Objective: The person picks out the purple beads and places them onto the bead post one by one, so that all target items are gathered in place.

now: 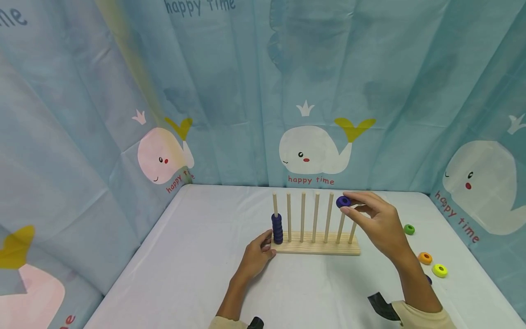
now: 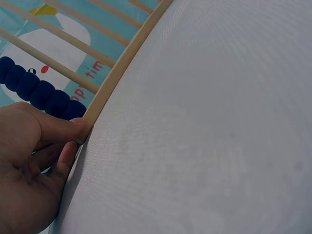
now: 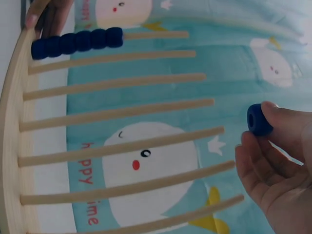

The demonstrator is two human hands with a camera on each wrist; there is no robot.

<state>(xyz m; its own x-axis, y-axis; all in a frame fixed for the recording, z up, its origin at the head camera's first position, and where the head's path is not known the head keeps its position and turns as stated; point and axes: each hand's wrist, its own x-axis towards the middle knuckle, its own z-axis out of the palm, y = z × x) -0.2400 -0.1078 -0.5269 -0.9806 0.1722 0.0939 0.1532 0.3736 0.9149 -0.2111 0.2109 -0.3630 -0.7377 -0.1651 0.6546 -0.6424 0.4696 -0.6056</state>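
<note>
A wooden peg rack (image 1: 316, 249) with a row of upright pegs stands on the table. Several dark blue beads (image 1: 277, 229) are stacked on its leftmost peg, whose top stays bare; the other pegs carry none. At the left end of the base, my left hand (image 1: 255, 256) grips the edge between thumb and fingers, close beside the stack, as the left wrist view (image 2: 39, 161) also shows. Thumb and fingertips of my right hand (image 1: 378, 221) pinch one blue bead (image 3: 259, 119), its hole visible. That bead is held in the air near the tops of the right-hand pegs, apart from them.
Right of the rack lie a green bead (image 1: 408, 229), an orange bead (image 1: 425, 258) and a yellow bead (image 1: 439, 270). Another dark blue bead (image 1: 429, 279) is partly hidden behind the right forearm. A whale-print curtain (image 1: 230, 151) hangs around the white table (image 1: 213, 228).
</note>
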